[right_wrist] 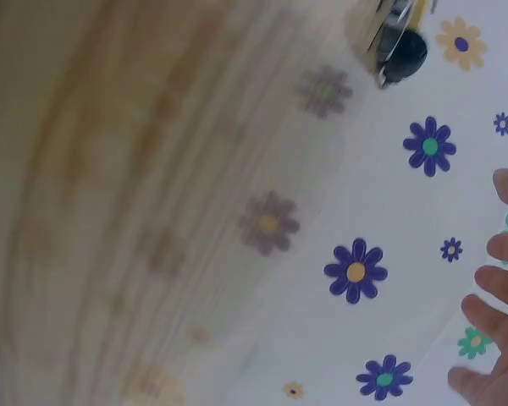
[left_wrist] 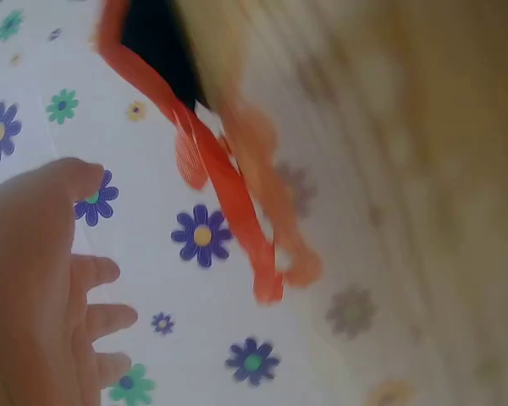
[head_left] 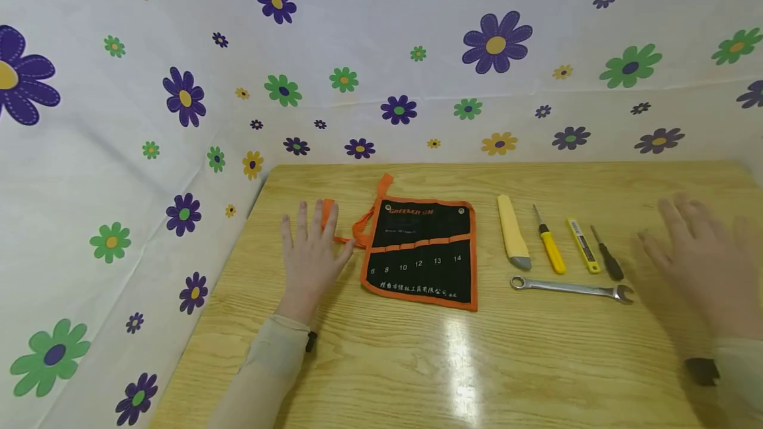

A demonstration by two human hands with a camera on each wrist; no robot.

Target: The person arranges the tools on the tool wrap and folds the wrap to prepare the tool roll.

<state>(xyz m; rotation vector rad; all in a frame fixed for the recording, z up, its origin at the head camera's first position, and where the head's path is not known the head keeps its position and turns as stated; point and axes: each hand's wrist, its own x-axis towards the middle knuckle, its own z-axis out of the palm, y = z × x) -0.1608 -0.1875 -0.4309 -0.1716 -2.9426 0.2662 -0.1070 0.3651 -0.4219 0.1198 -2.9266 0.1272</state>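
Observation:
My left hand (head_left: 311, 257), fingers straight and spread, is just left of a black tool pouch (head_left: 420, 257) with orange trim and printed sizes. Its fingers partly cover the pouch's orange strap (head_left: 365, 224); the left wrist view shows that strap (left_wrist: 229, 190) apart from the thumb. My right hand (head_left: 706, 260), blurred, has its fingers extended and holds nothing. Left of it lie a dark-handled screwdriver (head_left: 609, 260), a slim yellow labelled item (head_left: 583, 247), a yellow-handled screwdriver (head_left: 553, 250) and a pale yellow tool with a grey end (head_left: 512, 234). A combination wrench (head_left: 566, 287) lies nearest me.
Everything lies on a wood-grain table (head_left: 381, 363). A white flower-printed cloth (head_left: 357, 38) stands behind the table and along its left side. Light glares off the tabletop in front of the pouch.

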